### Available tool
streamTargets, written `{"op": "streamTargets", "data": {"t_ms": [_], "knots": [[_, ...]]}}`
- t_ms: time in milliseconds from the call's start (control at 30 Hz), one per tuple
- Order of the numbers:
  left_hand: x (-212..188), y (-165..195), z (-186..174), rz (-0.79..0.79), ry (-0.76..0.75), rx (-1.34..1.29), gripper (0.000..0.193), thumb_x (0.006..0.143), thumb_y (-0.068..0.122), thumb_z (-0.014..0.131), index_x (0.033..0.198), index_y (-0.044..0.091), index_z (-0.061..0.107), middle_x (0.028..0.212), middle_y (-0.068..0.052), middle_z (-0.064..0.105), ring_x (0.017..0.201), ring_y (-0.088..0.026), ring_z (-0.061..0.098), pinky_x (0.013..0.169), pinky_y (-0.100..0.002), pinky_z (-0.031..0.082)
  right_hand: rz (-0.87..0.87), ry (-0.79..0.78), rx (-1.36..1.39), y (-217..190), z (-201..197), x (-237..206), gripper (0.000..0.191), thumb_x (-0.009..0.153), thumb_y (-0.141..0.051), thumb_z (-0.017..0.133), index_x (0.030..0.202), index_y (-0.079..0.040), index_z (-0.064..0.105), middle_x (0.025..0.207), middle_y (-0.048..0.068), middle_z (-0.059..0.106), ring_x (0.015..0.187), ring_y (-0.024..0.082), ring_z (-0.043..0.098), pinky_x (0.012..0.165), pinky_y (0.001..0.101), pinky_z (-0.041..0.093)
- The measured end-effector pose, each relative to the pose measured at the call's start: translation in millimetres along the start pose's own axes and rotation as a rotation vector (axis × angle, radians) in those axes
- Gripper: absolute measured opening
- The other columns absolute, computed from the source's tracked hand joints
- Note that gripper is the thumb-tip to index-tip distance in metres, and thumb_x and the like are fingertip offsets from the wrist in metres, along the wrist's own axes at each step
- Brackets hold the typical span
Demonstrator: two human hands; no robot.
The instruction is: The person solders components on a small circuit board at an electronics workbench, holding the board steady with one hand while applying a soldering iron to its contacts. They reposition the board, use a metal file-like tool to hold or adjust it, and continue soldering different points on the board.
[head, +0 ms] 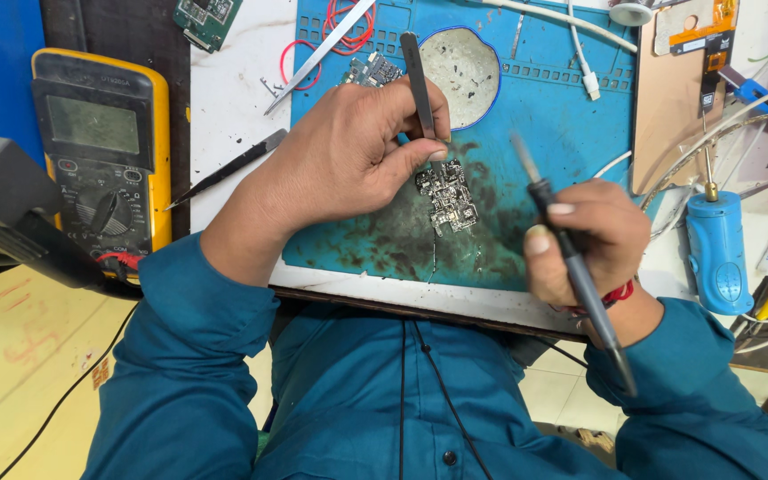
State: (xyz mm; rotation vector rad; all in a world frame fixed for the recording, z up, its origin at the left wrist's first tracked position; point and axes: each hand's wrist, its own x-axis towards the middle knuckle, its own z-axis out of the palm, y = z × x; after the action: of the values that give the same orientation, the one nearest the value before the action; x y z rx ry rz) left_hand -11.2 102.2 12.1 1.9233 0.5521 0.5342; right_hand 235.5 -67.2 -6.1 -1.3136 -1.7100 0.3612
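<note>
Right, biggest first: your blue work mat [571,116] takes the middle of the bench, smeared dark with residue around the centre and down toward its near edge. Left of it a yellow multimeter [104,151] lies flat, dial toward you. At the right edge lie a phone back panel [668,116] and, nearer you, a small blue handheld tool [717,249] among loose cables.

Your left hand [348,151] rests on the mat, thumb and forefinger pressed together around a pair of tweezers [418,80], other fingers curled under. The tweezer tips come down at the top edge of the small circuit board [448,197]; whether they actually grip a part there, you cannot tell, your thumb covers it.

Your right hand [588,240] holds a soldering iron [571,258] like a pen, fingers wrapped and pinching the shaft, tip raised just right of the board and clear of it, not touching.

The board lies flat on the mat's dirty patch, between both hands. Judged from this: board already out of its phone and exposed, work on it mid-way, iron not yet applied at this instant. A second board [373,69] sits further back, a spare pair of tweezers [228,169] lies off the mat's left edge.
</note>
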Motion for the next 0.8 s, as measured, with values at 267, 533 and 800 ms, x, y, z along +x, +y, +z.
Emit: {"op": "streamTargets", "data": {"t_ms": [267,533,800], "knots": [[-0.9,0.0,0.3,0.026,0.013,-0.014,0.017,0.099,0.010,0.074,0.110,0.005,0.062,0.084,-0.011,0.072,0.073,-0.027,0.074,0.065,-0.035,0.054,0.069,0.359,0.039,15.9,11.8,-13.4,0.028,0.105,-0.025,0.072,0.120,-0.006,0.056,0.099,0.010,0.056,0.072,0.018,0.054,0.061,0.0270,0.044],[-0.6,0.2,-0.5,0.020,0.010,-0.001,0.017,0.098,0.009,0.074,0.109,0.004,0.062,0.082,-0.012,0.071,0.072,-0.027,0.073,0.064,-0.036,0.052,0.065,0.041,0.246,8.2,1.7,-8.5,0.028,0.110,-0.030,0.058,0.116,-0.003,0.058,0.089,0.011,0.064,0.064,0.019,0.063,0.058,0.0309,0.050],[-0.7,-0.8,-0.2,0.028,0.010,-0.007,0.017,0.098,0.009,0.074,0.110,0.004,0.062,0.084,-0.011,0.072,0.071,-0.026,0.073,0.063,-0.035,0.052,-0.038,-0.244,0.040,-3.4,-5.8,18.7,0.008,0.097,-0.012,0.064,0.097,-0.004,0.062,0.082,0.010,0.067,0.069,0.026,0.066,0.060,0.0343,0.051]]}}
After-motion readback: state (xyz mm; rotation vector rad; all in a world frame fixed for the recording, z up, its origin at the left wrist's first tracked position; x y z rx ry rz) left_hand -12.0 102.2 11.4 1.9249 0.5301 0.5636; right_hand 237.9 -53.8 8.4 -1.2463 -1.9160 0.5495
